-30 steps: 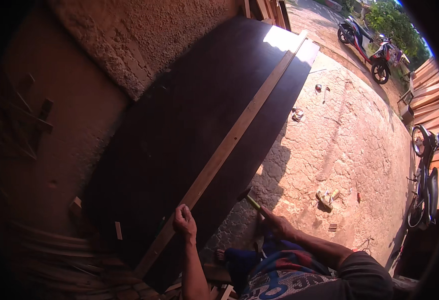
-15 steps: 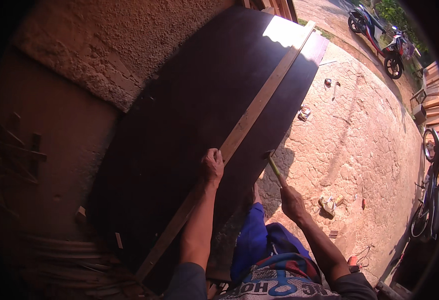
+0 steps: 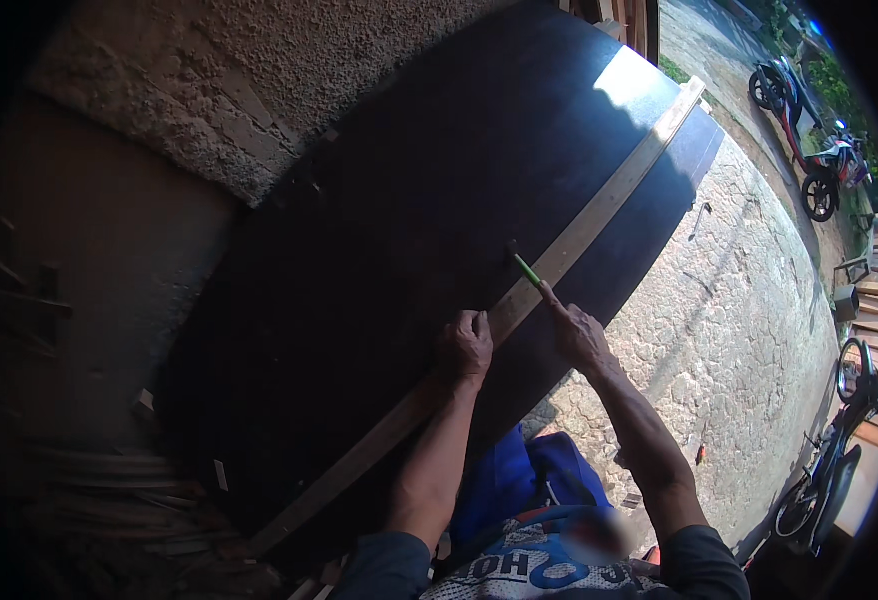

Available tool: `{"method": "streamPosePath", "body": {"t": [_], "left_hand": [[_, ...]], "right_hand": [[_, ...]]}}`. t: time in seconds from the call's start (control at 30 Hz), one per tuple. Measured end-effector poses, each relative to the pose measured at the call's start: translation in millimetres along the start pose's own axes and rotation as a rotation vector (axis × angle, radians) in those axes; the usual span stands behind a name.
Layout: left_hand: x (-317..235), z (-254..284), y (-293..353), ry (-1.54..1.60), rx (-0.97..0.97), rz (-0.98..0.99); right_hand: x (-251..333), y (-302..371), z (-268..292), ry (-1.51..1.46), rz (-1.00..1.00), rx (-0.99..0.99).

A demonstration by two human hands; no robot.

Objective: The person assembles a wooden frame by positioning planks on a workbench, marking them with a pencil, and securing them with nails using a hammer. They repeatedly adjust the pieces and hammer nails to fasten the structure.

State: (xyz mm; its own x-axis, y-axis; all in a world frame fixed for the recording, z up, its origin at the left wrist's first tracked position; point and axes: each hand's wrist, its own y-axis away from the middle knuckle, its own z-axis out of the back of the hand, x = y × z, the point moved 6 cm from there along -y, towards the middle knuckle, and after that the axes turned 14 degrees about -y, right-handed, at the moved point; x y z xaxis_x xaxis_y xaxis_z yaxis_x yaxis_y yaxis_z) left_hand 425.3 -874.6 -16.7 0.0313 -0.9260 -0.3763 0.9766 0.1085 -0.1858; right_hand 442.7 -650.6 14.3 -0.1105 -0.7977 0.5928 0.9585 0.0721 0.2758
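Note:
A long pale wooden batten (image 3: 599, 212) lies lengthwise across a large dark panel (image 3: 389, 210). My left hand (image 3: 467, 345) rests against the batten near its middle, fingers curled together; whatever they pinch is hidden. To the right, my right hand (image 3: 581, 335) is closed round a hammer (image 3: 527, 268) with a green handle. The hammer's dark head is over the panel, just past the batten's left edge, and blends into the dark surface. Its handle crosses above the batten.
Rough cracked concrete (image 3: 729, 300) runs along the panel's right side, with an orange-handled tool (image 3: 701, 455) on it. A motorbike (image 3: 809, 150) stands at the far right and a bicycle (image 3: 839, 440) nearer. Scrap wood strips (image 3: 129, 510) lie at the lower left.
My right hand has raised the hammer and brought it left, from beside the panel's edge to over the batten. The whole view has shifted; my left hand stays at the batten.

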Motion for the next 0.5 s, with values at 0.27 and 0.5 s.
{"method": "streamPosePath", "body": {"t": [0.27, 0.5], "left_hand": [[-1.0, 1.3, -4.8, 0.019, -0.066, 0.001], [1.9, -2.6, -4.8, 0.002, -0.077, 0.01]], "right_hand": [[-6.2, -9.3, 4.4, -0.061, 0.09, -0.011], [-10.2, -10.8, 7.2, -0.115, 0.085, -0.012]]}}
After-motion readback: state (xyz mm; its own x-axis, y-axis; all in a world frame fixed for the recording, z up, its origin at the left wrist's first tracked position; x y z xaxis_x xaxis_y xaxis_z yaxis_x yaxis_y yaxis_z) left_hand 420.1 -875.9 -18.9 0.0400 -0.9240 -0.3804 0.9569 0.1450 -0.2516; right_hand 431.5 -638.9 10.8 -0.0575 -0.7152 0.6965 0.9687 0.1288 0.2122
